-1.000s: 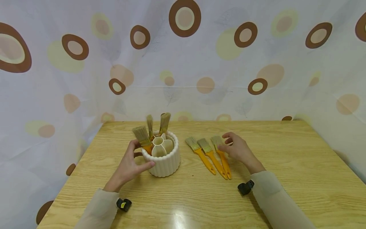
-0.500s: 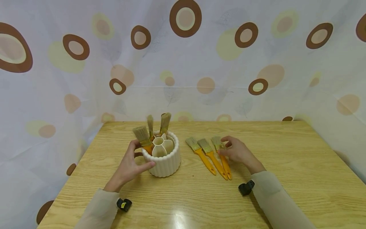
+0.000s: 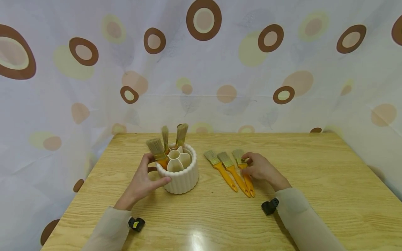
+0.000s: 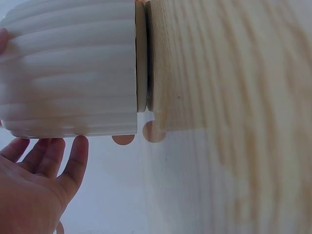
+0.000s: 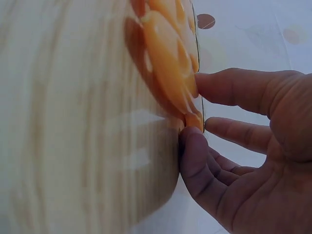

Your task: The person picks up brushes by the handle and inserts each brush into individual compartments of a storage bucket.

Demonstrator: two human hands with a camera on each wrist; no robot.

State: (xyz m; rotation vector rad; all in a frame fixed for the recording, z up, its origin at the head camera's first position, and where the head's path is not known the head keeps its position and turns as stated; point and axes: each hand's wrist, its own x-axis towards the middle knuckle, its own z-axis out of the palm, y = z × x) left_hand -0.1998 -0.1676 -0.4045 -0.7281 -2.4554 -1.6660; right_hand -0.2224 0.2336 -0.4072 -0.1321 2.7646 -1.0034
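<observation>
About half the brushes are stowed and half are loose, as far as the head view shows. Left of centre in the frame, a white ribbed brush holder [image 3: 182, 183] stands upright on the wooden bench [image 3: 329, 174], with three paintbrushes set in it bristles up: a broad front brush [image 3: 155, 147] leaning out over the left rim, a slim brush [image 3: 165, 137] behind it, and a back brush [image 3: 181, 134] towards the upper right of the holder. These sit in the outer compartments around the central tube [image 3: 174, 154]. Just right of the frame's middle, three more lie flat on the bench with orange handles towards the lower right: the left loose brush [image 3: 223, 173], the middle loose brush [image 3: 235, 175] and the right loose brush [image 3: 248, 182], the handle ends of the last two close together. Counting the standing ones as done and the lying ones as left, the work looks halfway through. The left hand [image 3: 142, 183] grips the holder in a wide spread, thumb on the near wall and fingers round the left side. The right hand [image 3: 261, 170] is narrow, thumb and fingertips pinching the handle of the right loose brush, which appears to rest on the bench, not yet lifted.
</observation>
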